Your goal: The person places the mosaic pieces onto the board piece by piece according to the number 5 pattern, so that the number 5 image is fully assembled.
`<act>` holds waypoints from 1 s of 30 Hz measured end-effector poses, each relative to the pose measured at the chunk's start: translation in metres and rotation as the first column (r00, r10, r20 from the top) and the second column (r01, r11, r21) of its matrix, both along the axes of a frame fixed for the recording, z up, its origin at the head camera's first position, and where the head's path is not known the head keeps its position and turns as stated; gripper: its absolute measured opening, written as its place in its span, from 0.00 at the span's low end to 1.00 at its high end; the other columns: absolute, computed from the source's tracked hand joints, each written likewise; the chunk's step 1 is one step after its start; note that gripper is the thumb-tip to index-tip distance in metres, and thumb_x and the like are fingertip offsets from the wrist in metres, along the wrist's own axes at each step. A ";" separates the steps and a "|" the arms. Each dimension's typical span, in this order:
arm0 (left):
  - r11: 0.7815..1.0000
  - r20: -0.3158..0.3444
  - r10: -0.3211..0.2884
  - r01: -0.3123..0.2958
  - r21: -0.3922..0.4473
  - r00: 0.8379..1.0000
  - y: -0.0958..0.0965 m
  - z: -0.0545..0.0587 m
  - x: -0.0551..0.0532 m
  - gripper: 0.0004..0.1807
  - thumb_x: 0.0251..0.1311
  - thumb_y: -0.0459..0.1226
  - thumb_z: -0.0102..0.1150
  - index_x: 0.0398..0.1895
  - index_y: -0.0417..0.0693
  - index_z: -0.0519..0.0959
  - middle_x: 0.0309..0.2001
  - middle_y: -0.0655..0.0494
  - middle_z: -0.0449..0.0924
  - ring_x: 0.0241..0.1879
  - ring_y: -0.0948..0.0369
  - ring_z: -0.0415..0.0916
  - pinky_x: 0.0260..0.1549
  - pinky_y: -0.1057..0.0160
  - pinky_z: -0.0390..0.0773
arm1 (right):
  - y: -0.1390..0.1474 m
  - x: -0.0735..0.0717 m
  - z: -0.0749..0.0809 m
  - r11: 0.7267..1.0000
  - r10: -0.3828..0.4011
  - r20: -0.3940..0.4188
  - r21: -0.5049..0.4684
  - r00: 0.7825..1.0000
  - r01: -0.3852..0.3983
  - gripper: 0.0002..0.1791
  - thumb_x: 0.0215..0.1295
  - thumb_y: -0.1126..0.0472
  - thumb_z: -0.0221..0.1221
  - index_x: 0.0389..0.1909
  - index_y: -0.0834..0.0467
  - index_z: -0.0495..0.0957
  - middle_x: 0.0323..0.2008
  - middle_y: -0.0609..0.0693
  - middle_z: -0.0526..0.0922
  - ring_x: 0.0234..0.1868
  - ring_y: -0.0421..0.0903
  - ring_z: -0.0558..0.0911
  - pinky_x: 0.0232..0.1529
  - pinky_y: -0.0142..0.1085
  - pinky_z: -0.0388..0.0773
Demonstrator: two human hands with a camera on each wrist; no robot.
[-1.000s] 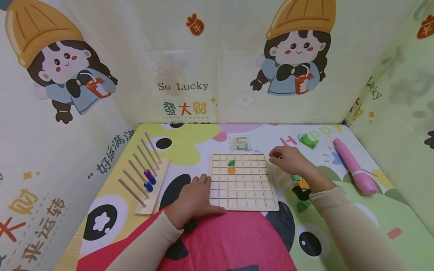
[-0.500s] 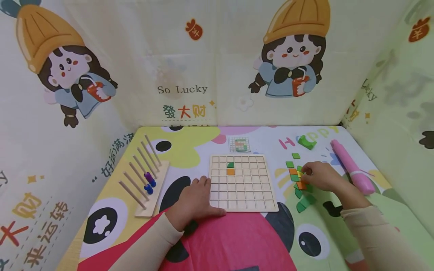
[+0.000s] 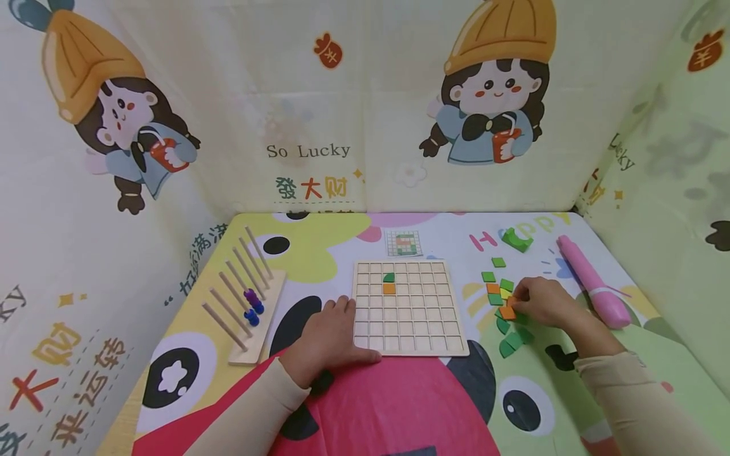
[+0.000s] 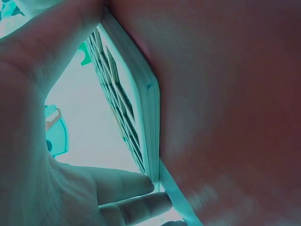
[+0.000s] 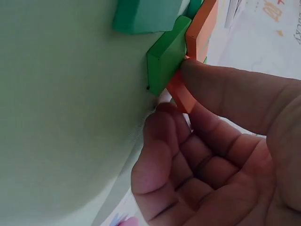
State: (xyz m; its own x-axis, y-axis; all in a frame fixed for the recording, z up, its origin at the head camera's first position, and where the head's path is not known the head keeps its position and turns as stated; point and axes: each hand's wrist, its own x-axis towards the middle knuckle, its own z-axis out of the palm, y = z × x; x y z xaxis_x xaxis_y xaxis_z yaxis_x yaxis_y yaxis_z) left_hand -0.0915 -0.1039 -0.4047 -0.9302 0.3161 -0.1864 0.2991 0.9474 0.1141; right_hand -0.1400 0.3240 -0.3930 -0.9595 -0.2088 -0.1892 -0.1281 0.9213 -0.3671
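My left hand rests against the near left corner of a wooden grid board, thumb along its front edge and fingers at its left side. In the left wrist view the board's edge stands between thumb and fingertips. On the grid lie a green rounded tile and, just below it, an orange square tile. To the right, my right hand pinches another orange tile between thumb and fingers, at the edge of a pile. A green tile lies close beside its thumb.
Several green tiles and orange ones lie right of the board. A pattern card lies behind it. At left stands a peg rack with blue and purple beads. A green curved piece and a pink wand-like object lie at right.
My right hand has moved from beside the board's far right corner to the tile pile, and now pinches an orange tile. My left hand stays at the board's corner.
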 end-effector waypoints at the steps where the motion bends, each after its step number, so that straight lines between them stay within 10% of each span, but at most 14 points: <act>1: 1.000 0.001 0.001 -0.001 -0.002 1.000 0.000 0.000 0.000 0.66 0.40 0.75 0.69 0.74 0.39 0.66 0.66 0.45 0.71 0.60 0.50 0.72 0.49 0.51 0.84 | 0.000 0.000 0.000 1.000 -0.002 -0.004 -0.006 1.000 0.002 0.11 0.66 0.60 0.67 0.39 0.64 0.81 0.33 0.55 0.83 0.34 0.50 0.77 0.35 0.39 0.73; 16: 1.000 -0.012 -0.008 0.008 -0.003 1.000 -0.002 -0.002 -0.001 0.66 0.39 0.76 0.69 0.74 0.40 0.66 0.66 0.46 0.72 0.60 0.50 0.72 0.49 0.51 0.84 | -0.019 -0.004 0.011 0.989 -0.023 -0.115 -0.150 0.993 0.006 0.10 0.70 0.59 0.65 0.40 0.63 0.79 0.33 0.53 0.84 0.34 0.48 0.77 0.36 0.40 0.73; 30: 0.999 -0.023 -0.032 0.031 -0.017 0.999 -0.006 -0.004 -0.003 0.68 0.39 0.77 0.66 0.76 0.41 0.64 0.69 0.45 0.70 0.63 0.50 0.71 0.51 0.50 0.84 | -0.100 -0.019 0.010 0.915 0.061 -0.016 -0.399 0.998 -0.062 0.08 0.70 0.60 0.66 0.43 0.60 0.80 0.35 0.51 0.83 0.36 0.47 0.77 0.36 0.38 0.76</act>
